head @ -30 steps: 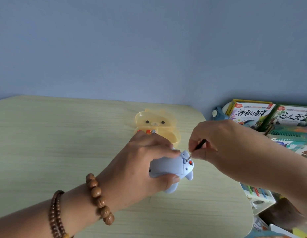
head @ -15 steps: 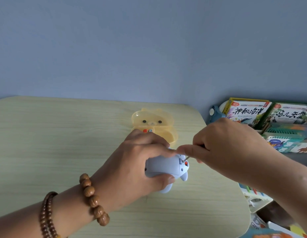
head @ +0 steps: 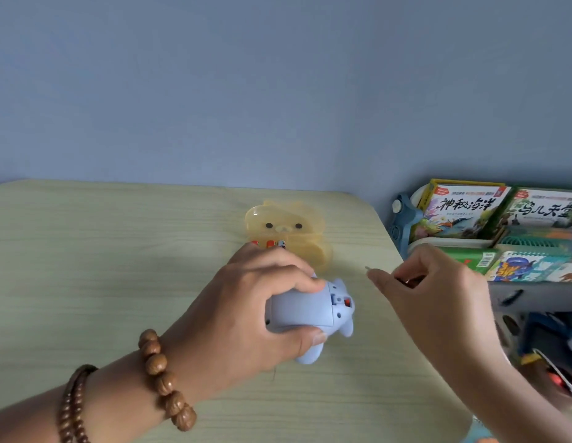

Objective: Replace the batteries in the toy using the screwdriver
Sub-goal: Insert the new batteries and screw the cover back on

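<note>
A pale blue toy (head: 310,310) lies on the wooden table (head: 102,266), underside up, with a small red switch showing near its head end. My left hand (head: 246,302) grips the toy from the left, thumb below and fingers over the top. To the toy's right my right hand (head: 428,289) is closed around a small screwdriver (head: 369,268); only its metal tip sticks out past the fingers, clear of the toy. Behind the left hand stands a yellow bear-shaped case (head: 287,228) with several batteries (head: 271,243) in it.
The table's right edge runs close to my right hand. Beyond it stands a rack of children's books (head: 489,225). A blue-grey wall closes off the back. Beaded bracelets (head: 163,378) circle my left wrist.
My right hand has pulled the screwdriver away from the toy, to the right and slightly up. The left hand keeps its hold on the toy.
</note>
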`<state>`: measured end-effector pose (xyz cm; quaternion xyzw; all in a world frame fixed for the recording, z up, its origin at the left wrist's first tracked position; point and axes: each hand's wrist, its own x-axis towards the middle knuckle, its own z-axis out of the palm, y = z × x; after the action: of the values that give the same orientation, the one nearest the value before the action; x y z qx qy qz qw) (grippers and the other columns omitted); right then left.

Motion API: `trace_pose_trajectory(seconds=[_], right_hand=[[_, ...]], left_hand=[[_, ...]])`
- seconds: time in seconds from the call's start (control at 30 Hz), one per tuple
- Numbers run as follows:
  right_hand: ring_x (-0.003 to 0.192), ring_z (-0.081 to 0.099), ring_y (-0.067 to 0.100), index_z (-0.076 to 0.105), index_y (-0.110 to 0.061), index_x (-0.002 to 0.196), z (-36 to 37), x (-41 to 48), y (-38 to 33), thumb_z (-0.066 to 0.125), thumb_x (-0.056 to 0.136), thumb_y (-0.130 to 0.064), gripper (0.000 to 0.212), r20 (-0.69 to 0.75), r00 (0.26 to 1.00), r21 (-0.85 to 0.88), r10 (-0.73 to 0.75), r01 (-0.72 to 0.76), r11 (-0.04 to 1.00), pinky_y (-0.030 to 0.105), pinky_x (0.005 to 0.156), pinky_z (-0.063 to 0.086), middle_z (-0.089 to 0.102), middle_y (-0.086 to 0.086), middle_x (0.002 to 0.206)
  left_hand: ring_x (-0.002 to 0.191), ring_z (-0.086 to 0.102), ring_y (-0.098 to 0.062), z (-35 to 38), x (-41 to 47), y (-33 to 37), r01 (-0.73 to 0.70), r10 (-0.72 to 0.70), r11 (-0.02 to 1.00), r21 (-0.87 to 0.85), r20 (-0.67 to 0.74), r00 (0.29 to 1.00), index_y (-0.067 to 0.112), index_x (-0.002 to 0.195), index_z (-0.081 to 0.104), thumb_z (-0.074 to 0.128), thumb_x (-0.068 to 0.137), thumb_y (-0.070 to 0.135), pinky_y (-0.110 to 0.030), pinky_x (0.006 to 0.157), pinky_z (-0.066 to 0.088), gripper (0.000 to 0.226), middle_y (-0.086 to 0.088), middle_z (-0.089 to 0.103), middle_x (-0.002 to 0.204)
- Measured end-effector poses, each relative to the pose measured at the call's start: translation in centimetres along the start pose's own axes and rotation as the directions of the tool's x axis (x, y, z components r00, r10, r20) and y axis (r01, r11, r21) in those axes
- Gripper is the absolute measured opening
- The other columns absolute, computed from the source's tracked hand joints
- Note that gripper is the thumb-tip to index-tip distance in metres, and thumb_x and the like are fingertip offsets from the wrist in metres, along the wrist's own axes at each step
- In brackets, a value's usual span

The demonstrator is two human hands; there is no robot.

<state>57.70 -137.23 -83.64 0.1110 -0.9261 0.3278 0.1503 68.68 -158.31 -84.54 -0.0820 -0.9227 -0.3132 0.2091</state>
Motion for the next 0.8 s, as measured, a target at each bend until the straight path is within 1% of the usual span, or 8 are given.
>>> trace_pose_trajectory(seconds=[0.07,0.17,0.33,0.43,0.5,0.67,0.73,0.8], right_hand=[[0.058,0.058,0.015,0.055,-0.019,0.063,0.7,-0.3,0.2,0.082,0.075,-0.039,0.036,0.003,1.0,-0.068,0.003,-0.003,0.998,0.031,0.054,0.045,0.06,-0.008,0.053],[0.062,0.055,0.022,0.051,-0.02,0.068,1.5,-0.7,-0.1,0.075,0.08,-0.041,0.034,0.045,0.999,-0.14,-0.022,0.028,0.99,0.034,0.055,0.046,0.058,-0.007,0.06],[0.072,0.053,0.021,0.046,-0.023,0.077,2.2,-1.3,-0.2,0.06,0.091,-0.044,0.029,0.099,0.994,-0.22,-0.051,0.072,0.973,0.034,0.058,0.042,0.053,-0.009,0.076],[0.077,0.053,0.022,0.048,-0.021,0.081,2.1,-1.2,-0.3,0.05,0.095,-0.048,0.03,0.149,0.989,-0.32,-0.021,0.068,0.945,0.032,0.063,0.037,0.054,-0.006,0.082],[0.082,0.056,0.023,0.051,-0.02,0.085,2.0,-1.1,-0.7,0.045,0.096,-0.049,0.031,0.179,0.984,-0.367,0.002,0.065,0.928,0.032,0.066,0.037,0.055,-0.004,0.087],[0.096,0.059,0.025,0.055,-0.018,0.095,2.0,-1.3,-1.4,0.037,0.095,-0.051,0.037,0.226,0.973,-0.462,0.04,0.071,0.884,0.036,0.074,0.042,0.054,0.001,0.099],[0.098,0.059,0.026,0.055,-0.018,0.097,2.0,-1.3,-1.4,0.037,0.094,-0.052,0.039,0.237,0.97,-0.472,0.05,0.071,0.879,0.037,0.078,0.046,0.054,0.001,0.1],[0.097,0.059,0.026,0.056,-0.019,0.096,2.0,-1.2,-1.3,0.037,0.094,-0.055,0.041,0.243,0.969,-0.461,0.046,0.073,0.884,0.037,0.079,0.048,0.054,0.002,0.101]], left_hand=[[0.118,0.056,-0.013,0.0,0.0,0.0,-0.006,0.006,1.0,-0.007,-0.003,1.0,0.035,0.108,0.073,0.077,0.069,0.054,-0.023,0.095,0.045,0.044,0.026,0.063,0.12],[0.118,0.057,-0.014,0.0,0.0,0.0,-0.017,0.017,1.0,-0.01,-0.01,1.0,0.036,0.108,0.072,0.077,0.069,0.053,-0.023,0.095,0.045,0.043,0.025,0.064,0.119],[0.117,0.056,-0.01,-0.1,0.0,0.0,-0.01,0.01,1.0,-0.02,-0.001,1.0,0.035,0.107,0.074,0.076,0.07,0.053,-0.021,0.095,0.043,0.042,0.023,0.065,0.118],[0.118,0.056,-0.012,0.0,0.0,0.0,-0.006,0.006,1.0,-0.024,0.001,1.0,0.034,0.108,0.074,0.077,0.07,0.053,-0.022,0.095,0.044,0.042,0.023,0.065,0.119],[0.118,0.057,-0.012,-0.1,0.0,0.0,-0.002,0.002,1.0,-0.022,-0.001,1.0,0.034,0.108,0.074,0.076,0.07,0.053,-0.022,0.096,0.044,0.042,0.024,0.064,0.119],[0.118,0.057,-0.011,-0.1,-0.1,-0.1,0.002,-0.002,1.0,-0.025,-0.003,1.0,0.035,0.107,0.074,0.077,0.069,0.053,-0.022,0.095,0.044,0.042,0.024,0.064,0.119],[0.119,0.056,-0.011,-0.1,-0.1,0.0,0.004,-0.004,1.0,-0.03,-0.013,1.0,0.034,0.107,0.074,0.077,0.069,0.054,-0.022,0.095,0.044,0.043,0.024,0.064,0.119],[0.119,0.056,-0.012,-0.1,-0.2,0.0,0.008,-0.009,0.999,-0.032,-0.015,1.0,0.033,0.107,0.074,0.077,0.069,0.054,-0.022,0.095,0.044,0.043,0.024,0.064,0.119]])
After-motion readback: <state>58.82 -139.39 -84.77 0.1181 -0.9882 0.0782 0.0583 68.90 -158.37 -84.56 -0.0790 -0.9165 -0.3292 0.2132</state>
